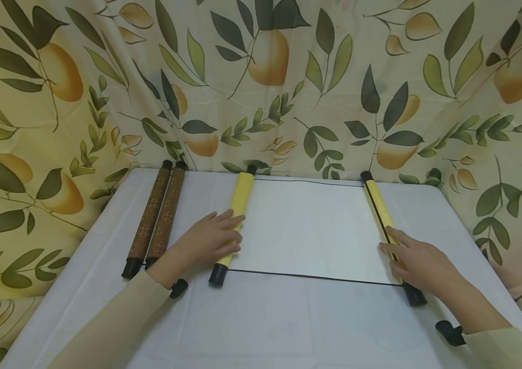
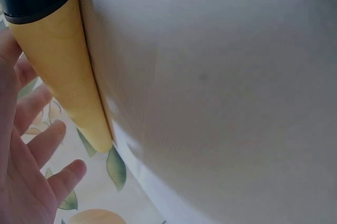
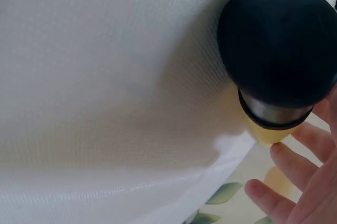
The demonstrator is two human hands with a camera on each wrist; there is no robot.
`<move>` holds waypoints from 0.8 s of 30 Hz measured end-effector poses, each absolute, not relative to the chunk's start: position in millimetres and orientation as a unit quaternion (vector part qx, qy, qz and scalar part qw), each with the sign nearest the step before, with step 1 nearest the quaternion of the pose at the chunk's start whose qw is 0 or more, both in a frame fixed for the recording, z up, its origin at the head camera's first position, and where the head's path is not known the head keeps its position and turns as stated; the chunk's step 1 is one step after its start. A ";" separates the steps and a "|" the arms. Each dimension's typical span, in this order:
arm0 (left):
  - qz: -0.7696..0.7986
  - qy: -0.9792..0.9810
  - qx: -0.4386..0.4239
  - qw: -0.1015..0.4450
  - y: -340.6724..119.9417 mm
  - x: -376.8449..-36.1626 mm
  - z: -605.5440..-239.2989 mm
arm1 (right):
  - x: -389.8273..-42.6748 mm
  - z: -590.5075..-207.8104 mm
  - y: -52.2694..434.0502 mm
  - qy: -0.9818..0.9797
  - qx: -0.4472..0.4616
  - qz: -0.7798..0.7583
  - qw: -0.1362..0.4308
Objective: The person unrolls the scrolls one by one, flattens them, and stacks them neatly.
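Note:
A white scroll [image 1: 312, 230] lies partly unrolled on the table, with a yellow-backed roll at each side and black end caps. My left hand [image 1: 212, 236] rests across the left roll [image 1: 242, 193], its fingers spread and fairly straight. In the left wrist view those fingers [image 2: 46, 142] show beside the yellow roll [image 2: 60, 66]. Over the lower part of the right roll [image 1: 380, 205] lies my right hand [image 1: 422, 261], touching it with extended fingers. The right wrist view has a black end cap [image 3: 279, 42] close up, with loosely spread fingers [image 3: 295, 166] beside it.
Two brown patterned rolls [image 1: 165, 215] with black ends lie side by side at the left of the white-covered table [image 1: 270, 328]. A curtain with a fruit and leaf print [image 1: 261, 113] hangs behind and around it. Black wrist gear [image 1: 449, 332] shows by the right sleeve.

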State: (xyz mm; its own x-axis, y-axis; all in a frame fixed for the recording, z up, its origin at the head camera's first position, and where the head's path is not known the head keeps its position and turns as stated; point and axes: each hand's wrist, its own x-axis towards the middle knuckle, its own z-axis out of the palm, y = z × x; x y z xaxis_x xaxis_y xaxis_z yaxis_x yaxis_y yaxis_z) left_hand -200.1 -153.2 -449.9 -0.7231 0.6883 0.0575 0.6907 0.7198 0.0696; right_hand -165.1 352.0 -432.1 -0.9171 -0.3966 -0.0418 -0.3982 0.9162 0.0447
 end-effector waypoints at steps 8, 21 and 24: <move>-0.065 -0.933 -0.355 0.013 -158.0 -196.5 -450.1 | -165.0 -438.7 358.0 0.977 -0.210 0.026 -0.007; -0.060 -0.938 -0.342 0.018 -163.4 -197.6 -448.9 | -165.9 -434.8 359.3 0.982 -0.186 0.007 0.014; -0.060 -0.939 -0.338 0.024 -164.4 -197.2 -448.4 | -166.7 -434.7 360.4 0.983 -0.183 0.007 0.015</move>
State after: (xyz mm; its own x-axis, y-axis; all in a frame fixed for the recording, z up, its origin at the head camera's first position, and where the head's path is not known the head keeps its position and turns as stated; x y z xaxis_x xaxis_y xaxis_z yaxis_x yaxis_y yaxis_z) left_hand -197.2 -164.4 -448.4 -0.7707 0.6314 0.0858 0.6371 0.7646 0.0968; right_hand -166.7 360.4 -434.7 -0.9324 -0.3600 -0.0313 -0.3604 0.9328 0.0078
